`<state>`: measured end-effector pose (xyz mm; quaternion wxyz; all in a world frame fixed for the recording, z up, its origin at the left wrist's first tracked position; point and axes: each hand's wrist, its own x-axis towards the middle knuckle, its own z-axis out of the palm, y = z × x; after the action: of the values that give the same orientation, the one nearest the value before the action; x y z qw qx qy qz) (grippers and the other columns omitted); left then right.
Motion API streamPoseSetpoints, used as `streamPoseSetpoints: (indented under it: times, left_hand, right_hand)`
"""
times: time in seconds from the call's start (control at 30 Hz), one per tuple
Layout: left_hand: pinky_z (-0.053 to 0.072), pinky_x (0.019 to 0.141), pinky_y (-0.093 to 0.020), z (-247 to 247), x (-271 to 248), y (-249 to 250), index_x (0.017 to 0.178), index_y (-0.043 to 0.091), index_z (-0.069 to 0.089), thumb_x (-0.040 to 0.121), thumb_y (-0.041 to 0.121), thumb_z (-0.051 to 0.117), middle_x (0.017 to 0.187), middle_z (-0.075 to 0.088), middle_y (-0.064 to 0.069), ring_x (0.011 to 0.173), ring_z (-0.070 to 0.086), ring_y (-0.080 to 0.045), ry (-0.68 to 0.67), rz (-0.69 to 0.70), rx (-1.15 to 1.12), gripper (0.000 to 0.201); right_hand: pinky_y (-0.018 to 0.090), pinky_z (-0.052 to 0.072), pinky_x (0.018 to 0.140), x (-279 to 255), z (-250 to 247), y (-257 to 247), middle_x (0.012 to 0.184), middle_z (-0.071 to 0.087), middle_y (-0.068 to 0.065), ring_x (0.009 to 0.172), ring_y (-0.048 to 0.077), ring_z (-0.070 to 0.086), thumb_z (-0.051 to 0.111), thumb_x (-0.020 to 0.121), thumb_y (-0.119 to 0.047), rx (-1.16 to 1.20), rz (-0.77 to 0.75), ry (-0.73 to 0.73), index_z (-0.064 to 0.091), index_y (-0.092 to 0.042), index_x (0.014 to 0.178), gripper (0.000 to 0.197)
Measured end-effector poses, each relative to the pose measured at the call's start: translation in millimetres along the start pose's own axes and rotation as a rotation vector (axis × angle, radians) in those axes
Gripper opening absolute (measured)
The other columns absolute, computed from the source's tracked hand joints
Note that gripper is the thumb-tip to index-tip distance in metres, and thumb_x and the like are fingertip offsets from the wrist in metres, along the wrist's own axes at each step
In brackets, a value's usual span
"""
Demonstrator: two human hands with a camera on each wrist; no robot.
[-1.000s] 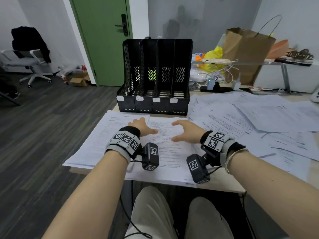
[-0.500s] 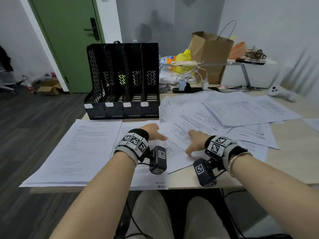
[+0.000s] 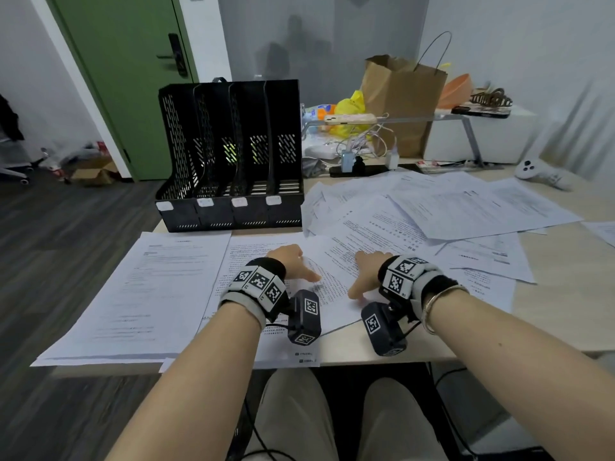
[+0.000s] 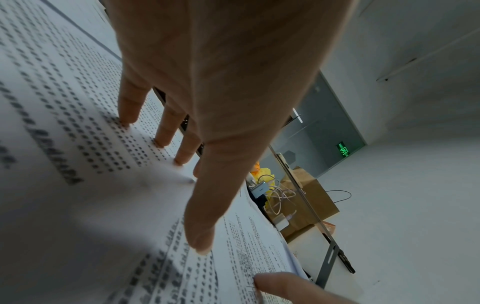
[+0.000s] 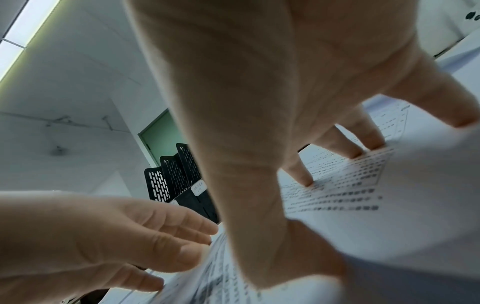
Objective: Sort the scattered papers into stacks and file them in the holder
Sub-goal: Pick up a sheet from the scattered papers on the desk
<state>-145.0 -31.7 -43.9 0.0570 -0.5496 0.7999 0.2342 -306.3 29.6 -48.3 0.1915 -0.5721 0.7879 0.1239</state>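
Pale wooden counter (image 3: 565, 294) under me carries most of the job: white printed sheets lie fanned and overlapping across its right half (image 3: 466, 207), while two squarer piles sit at the left, the outer one (image 3: 143, 287) overhanging the near edge. My left hand (image 3: 289, 261) lies flat with fingers straight and spread on the middle pile (image 3: 253, 261), I think to pin it so it stays squared. My right hand (image 3: 366, 271) presses spread fingertips (image 5: 306, 179) on a skewed loose sheet (image 3: 336, 261) that overlaps that pile; nothing is pinched or curled in either hand. I judge this sheet is being slid across to join the pile.

Behind the piles stands the black perforated four-slot file holder (image 3: 233, 154), openings facing me, no papers visible in it. Between its front and the piles is only a narrow strip of counter. Leftward the counter ends just past the holder, so anything pushed that way could drop to the dark floor (image 3: 66, 227).
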Motion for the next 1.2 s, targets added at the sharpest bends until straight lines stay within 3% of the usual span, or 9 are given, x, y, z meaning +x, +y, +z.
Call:
streamPoseSetpoints:
  times: [0.17,0.27,0.43,0.57,0.63,0.73,0.83,1.03,1.2]
  left_hand:
    - [0.037,0.093,-0.029,0.2,0.3,-0.7,0.137,0.011,0.04,0.08,0.045,0.069,0.138,0.047,-0.005,0.126,0.045,-0.022,0.005,0.006,-0.021,0.072]
    - [0.037,0.096,-0.03,-0.2,0.7,-0.9,0.137,0.012,0.041,0.081,0.047,0.067,0.139,0.046,-0.005,0.126,0.045,-0.022,0.012,-0.012,-0.028,0.071]
    - [0.037,0.099,-0.032,-8.6,-4.9,9.2,0.137,0.009,0.042,0.088,0.054,0.053,0.142,0.045,-0.006,0.128,0.044,-0.022,-0.041,0.035,-0.037,0.067]
    - [0.046,0.082,-0.034,-17.2,-7.5,35.6,0.128,0.01,0.05,0.09,0.068,0.023,0.129,0.058,-0.011,0.112,0.058,-0.026,-0.059,0.14,-0.307,0.074]
    - [0.047,0.089,-0.038,-20.9,-9.8,51.2,0.139,0.013,0.039,0.089,0.069,0.019,0.126,0.059,-0.012,0.107,0.062,-0.024,-0.029,0.21,-0.592,0.077]
    - [0.054,0.084,-0.041,-25.3,-10.6,64.2,0.127,0.016,0.046,0.089,0.063,0.04,0.119,0.062,-0.012,0.103,0.064,-0.025,0.075,0.263,-0.805,0.06]
    - [0.052,0.088,-0.043,-23.8,-4.3,58.2,0.12,0.011,0.051,0.089,0.018,0.051,0.114,0.063,-0.013,0.106,0.061,-0.03,0.255,0.27,-0.747,0.032]
    - [0.052,0.085,-0.033,-46.8,-9.3,35.7,0.112,0.012,0.064,0.087,0.002,0.05,0.109,0.067,-0.005,0.1,0.062,-0.021,0.581,0.307,-0.669,0.03]
    - [0.039,0.055,-0.026,-69.9,-20.7,32.7,0.061,0.01,0.054,0.081,0.005,0.054,0.06,0.053,0.0,0.057,0.048,-0.015,0.645,0.409,-0.62,0.02]
  right_hand:
    - [0.034,0.047,0.079,2.8,4.4,-3.8,0.113,0.058,0.014,0.104,0.032,0.056,0.054,0.083,-0.016,-0.04,-0.022,0.112,0.045,-0.007,0.116,0.036]
    - [0.029,0.042,0.07,1.0,-7.5,2.0,0.093,0.059,0.012,0.087,0.027,0.056,0.047,0.091,-0.007,0.069,0.004,0.159,0.053,-0.009,0.087,0.008]
    - [0.029,0.039,0.075,1.6,-26.1,35.2,0.109,0.058,0.021,0.102,0.034,0.056,0.041,0.095,-0.01,0.475,0.06,0.379,0.054,0.004,0.102,0.021]
    - [0.031,0.04,0.065,-6.1,-40.3,42.0,0.075,0.047,0.006,0.084,0.026,0.049,0.042,0.096,-0.016,0.624,-0.105,0.514,0.045,-0.008,0.074,0.023]
    - [0.026,0.036,0.058,-12.4,-43.4,34.6,0.078,0.053,0.0,0.084,0.023,0.051,0.046,0.096,-0.021,0.62,-0.238,0.466,0.054,-0.01,0.085,0.017]
    - [0.028,0.044,0.088,-22.8,-38.6,21.4,0.123,0.056,-0.005,0.109,0.016,0.056,0.062,0.088,-0.034,0.618,-0.454,0.245,0.047,-0.019,0.134,0.05]
    - [0.031,0.031,0.106,-27.1,-36.8,17.8,0.147,0.04,-0.004,0.133,0.017,0.039,0.066,0.084,-0.038,0.604,-0.506,0.18,0.033,-0.028,0.144,0.069]
    - [0.034,0.023,0.112,-25.8,-55.7,40.1,0.151,0.028,0.003,0.139,0.02,0.027,0.062,0.086,-0.013,0.723,-0.389,0.631,0.031,-0.016,0.144,0.066]
    - [0.042,0.008,0.118,-12.7,-73.0,56.3,0.157,0.011,0.013,0.146,0.026,0.008,0.075,0.075,-0.022,0.59,-0.203,0.93,0.019,-0.015,0.148,0.093]
